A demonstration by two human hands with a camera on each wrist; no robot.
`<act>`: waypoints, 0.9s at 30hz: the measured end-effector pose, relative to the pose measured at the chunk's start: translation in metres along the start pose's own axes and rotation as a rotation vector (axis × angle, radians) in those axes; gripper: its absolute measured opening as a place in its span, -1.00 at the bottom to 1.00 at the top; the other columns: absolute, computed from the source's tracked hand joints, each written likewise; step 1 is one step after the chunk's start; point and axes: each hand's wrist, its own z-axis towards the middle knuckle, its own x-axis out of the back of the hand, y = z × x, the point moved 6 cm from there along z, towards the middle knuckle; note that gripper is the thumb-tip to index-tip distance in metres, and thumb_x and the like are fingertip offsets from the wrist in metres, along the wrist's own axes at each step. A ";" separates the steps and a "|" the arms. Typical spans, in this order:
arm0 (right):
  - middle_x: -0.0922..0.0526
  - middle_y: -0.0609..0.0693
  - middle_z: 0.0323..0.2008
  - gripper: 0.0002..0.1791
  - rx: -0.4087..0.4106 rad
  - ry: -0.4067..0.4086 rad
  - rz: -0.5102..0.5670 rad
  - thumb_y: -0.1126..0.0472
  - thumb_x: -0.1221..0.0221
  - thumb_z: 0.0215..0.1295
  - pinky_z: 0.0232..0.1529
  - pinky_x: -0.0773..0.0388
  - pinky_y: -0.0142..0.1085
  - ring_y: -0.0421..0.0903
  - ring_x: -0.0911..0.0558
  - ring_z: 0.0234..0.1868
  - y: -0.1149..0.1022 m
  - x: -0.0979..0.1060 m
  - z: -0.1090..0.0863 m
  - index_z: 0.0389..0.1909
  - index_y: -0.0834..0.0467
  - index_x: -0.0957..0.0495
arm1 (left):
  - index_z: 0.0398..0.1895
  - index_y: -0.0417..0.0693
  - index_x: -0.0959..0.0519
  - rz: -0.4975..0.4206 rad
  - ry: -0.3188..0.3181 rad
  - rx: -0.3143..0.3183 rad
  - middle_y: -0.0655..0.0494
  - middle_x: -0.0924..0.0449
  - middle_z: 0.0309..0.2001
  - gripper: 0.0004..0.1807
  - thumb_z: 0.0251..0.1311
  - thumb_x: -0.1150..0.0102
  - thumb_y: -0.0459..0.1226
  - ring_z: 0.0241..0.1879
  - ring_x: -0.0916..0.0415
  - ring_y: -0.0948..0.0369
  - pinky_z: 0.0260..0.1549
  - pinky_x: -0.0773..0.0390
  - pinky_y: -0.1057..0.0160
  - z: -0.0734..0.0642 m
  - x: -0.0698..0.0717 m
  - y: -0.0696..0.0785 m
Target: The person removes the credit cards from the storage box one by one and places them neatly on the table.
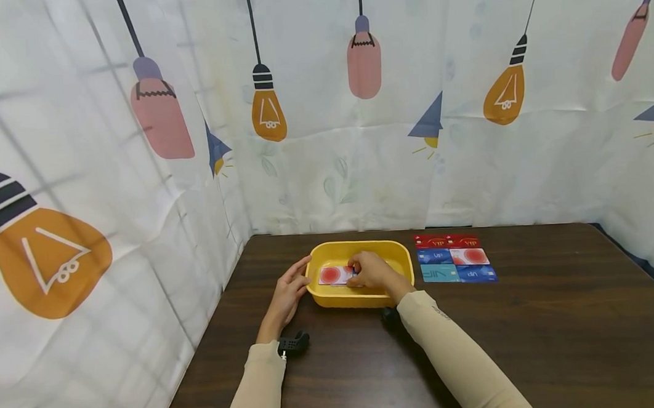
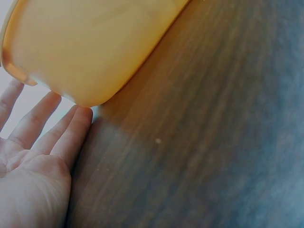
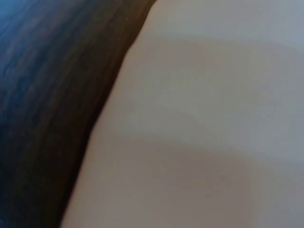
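Note:
A yellow plastic tray [image 1: 332,302] sits on the dark wooden table. My left hand [image 1: 288,292] is at its left end, fingers extended and fingertips against the outer wall; the left wrist view shows the same hand [image 2: 38,156] palm up beside the tray [image 2: 104,52]. Inside the tray lies a white card with a red circle [image 1: 329,275]. Over the middle of the tray my right hand [image 1: 373,270] bends its fingers down and pinches a card, of which only a small blue part shows beside the fingertips. The right wrist view has just a blurred pale surface and the table.
Right of the tray, several cards lie in a neat block of two columns: red VIP cards [image 1: 433,241], blue cards [image 1: 477,274], a teal card [image 1: 440,273] and a white one with a red circle [image 1: 470,257]. A patterned curtain [image 1: 326,185] hangs behind the table [image 1: 533,329].

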 end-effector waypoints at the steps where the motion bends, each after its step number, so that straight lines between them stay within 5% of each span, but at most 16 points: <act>1: -0.58 -0.02 -0.34 -0.54 -0.003 0.004 0.003 0.11 -0.53 0.08 -0.11 -0.52 -0.26 -0.08 -0.50 -0.27 0.000 0.000 0.000 -0.03 0.21 -0.68 | 0.51 -0.04 -0.35 0.001 -0.001 -0.002 -0.05 -0.16 0.59 -0.41 0.43 0.05 -0.45 0.57 -0.13 0.02 0.23 -0.55 0.26 0.000 0.000 0.000; 13: -0.72 0.04 -0.14 -0.52 -0.038 0.037 0.059 0.16 -0.52 0.08 0.09 -0.64 -0.19 -0.07 -0.61 -0.15 0.000 0.003 0.000 0.04 0.17 -0.65 | 0.52 -0.08 -0.33 -0.004 -0.009 -0.020 -0.08 -0.15 0.59 -0.41 0.42 0.05 -0.46 0.57 -0.14 -0.02 0.22 -0.56 0.24 0.000 0.000 0.001; 21: -0.69 0.09 -0.21 -0.46 -0.048 0.052 0.179 0.30 -0.41 0.20 -0.44 -0.68 -0.36 -0.11 -0.65 -0.54 -0.003 0.006 -0.003 0.22 0.20 -0.55 | 0.52 -0.08 -0.33 -0.009 -0.010 -0.022 -0.08 -0.16 0.59 -0.40 0.41 0.03 -0.45 0.56 -0.15 -0.01 0.24 -0.55 0.21 0.000 0.000 0.002; 27: -0.65 0.09 -0.17 -0.43 -0.043 0.071 0.211 0.34 -0.37 0.23 -0.51 -0.64 -0.36 -0.05 -0.65 -0.59 -0.003 0.008 -0.004 0.28 0.19 -0.52 | 0.52 -0.08 -0.32 -0.012 -0.020 -0.027 -0.09 -0.14 0.60 -0.40 0.42 0.03 -0.44 0.57 -0.14 -0.03 0.25 -0.54 0.19 -0.001 -0.001 0.002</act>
